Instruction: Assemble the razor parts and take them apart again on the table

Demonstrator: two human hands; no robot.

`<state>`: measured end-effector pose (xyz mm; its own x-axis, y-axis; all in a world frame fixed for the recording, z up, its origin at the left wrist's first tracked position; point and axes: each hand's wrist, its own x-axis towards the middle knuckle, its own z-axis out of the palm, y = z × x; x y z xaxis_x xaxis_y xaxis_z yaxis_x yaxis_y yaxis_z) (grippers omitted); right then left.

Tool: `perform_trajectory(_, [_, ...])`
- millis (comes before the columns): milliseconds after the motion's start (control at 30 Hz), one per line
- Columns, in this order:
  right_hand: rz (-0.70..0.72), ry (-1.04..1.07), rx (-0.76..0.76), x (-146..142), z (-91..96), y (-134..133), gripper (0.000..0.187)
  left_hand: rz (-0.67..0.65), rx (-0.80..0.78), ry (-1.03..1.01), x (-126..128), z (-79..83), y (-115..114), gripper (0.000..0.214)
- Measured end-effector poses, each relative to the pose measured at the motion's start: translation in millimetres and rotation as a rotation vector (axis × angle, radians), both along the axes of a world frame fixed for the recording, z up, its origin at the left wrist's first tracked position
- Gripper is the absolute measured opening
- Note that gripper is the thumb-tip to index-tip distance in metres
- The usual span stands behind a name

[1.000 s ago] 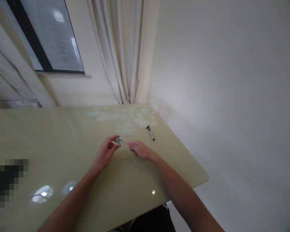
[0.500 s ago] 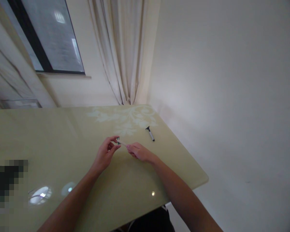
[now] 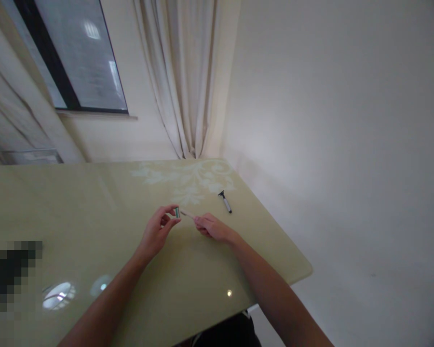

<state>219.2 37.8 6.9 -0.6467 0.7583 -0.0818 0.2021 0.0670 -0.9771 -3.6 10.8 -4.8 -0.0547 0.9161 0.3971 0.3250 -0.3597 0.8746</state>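
Note:
My left hand (image 3: 161, 225) pinches a small razor cartridge (image 3: 177, 212) with a green stripe between thumb and forefinger, holding it up over the table. My right hand (image 3: 211, 227) is closed round the handle of a pale toothbrush (image 3: 188, 214). The toothbrush's head points left at the cartridge, with a narrow gap between the two. Behind my right hand lies a razor (image 3: 225, 202) with a black head and a grey-and-black handle.
The glossy pale green table (image 3: 275, 250) has a white floral pattern at its far end. A wall (image 3: 329, 144) runs along the right side. Curtains (image 3: 181, 72) and a window (image 3: 79, 53) are at the back. A blurred-out dark patch (image 3: 7, 279) is on the left.
The toothbrush has drawn back to the right, off the cartridge, along with my right hand. More of the cartridge's striped face now shows. My left hand has hardly moved.

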Motion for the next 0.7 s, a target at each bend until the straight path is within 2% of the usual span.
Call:
perform_trajectory(167, [-0.001, -0.032, 0.068, 0.9, -2.5, 2.2, 0.058, -0.012, 0.015, -0.002, -0.1, -0.6, -0.5, 0.036])
perform_trajectory(333, [0.026, -0.004, 0.051, 1.1, -5.5, 4.1, 0.056, -0.006, 0.01, -0.004, 0.6, 0.7, 0.0, 0.036])
perform_trajectory(500, [-0.032, -0.085, 0.205, 1.8, -3.6, 4.5, 0.058, 0.002, 0.009, 0.0, -0.7, -2.7, 1.7, 0.035])
perform_trajectory(633, [-0.002, -0.078, 0.175, 1.7, -4.0, 6.3, 0.057, -0.019, 0.006, 0.005, 0.1, -3.3, 1.2, 0.036])
perform_trajectory(700, [-0.035, -0.094, 0.211, 0.8, -6.7, 8.5, 0.058, -0.019, 0.01, 0.006, 0.7, -3.3, 1.2, 0.035])
